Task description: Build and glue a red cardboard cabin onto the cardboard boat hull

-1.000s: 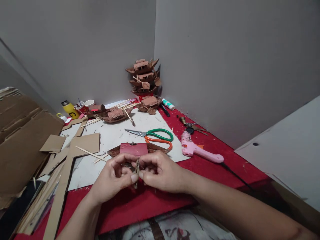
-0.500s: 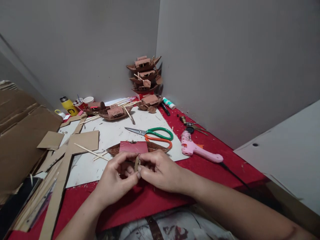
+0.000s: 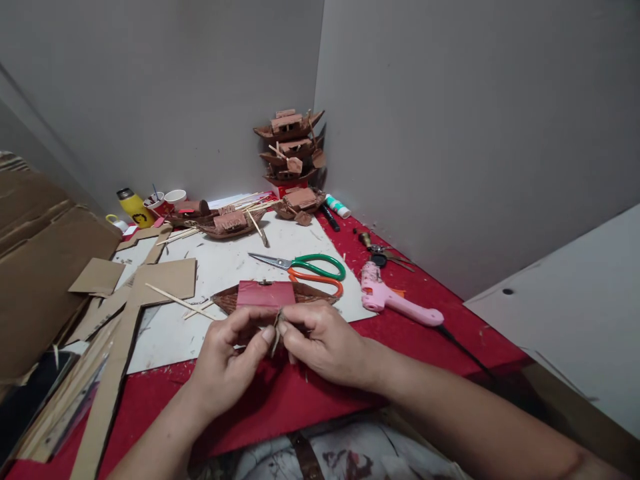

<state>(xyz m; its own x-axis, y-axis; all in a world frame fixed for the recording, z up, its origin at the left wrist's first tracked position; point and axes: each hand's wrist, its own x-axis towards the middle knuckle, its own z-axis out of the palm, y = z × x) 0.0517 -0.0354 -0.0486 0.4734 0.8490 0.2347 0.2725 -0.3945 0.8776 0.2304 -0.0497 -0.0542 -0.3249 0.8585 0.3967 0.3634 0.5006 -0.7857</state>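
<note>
Between the fingertips of my left hand (image 3: 235, 350) and my right hand (image 3: 323, 340) is a small brownish piece of cardboard (image 3: 275, 338), held nearly upright. Both hands pinch it, and the fingers hide part of it. Just beyond them lies a brown model boat (image 3: 225, 298) with a flat red roof panel (image 3: 267, 293) across its middle. My fingertips overlap the boat's near side in view, and I cannot tell whether they touch it. Scissors (image 3: 300, 267) with one green and one orange handle lie behind the boat, their blades pointing left.
A pink glue gun (image 3: 400, 305) lies at the right, its cord trailing off. Cardboard pieces (image 3: 167, 280) and thin sticks (image 3: 173, 300) cover the left. Finished model boats (image 3: 290, 143) are stacked at the back corner. A yellow bottle (image 3: 135, 208) stands by paper cups (image 3: 175, 197).
My left thumb has moved up along the small piece, and the piece now looks bent or split at its lower end. Both hands remain in nearly the same place.
</note>
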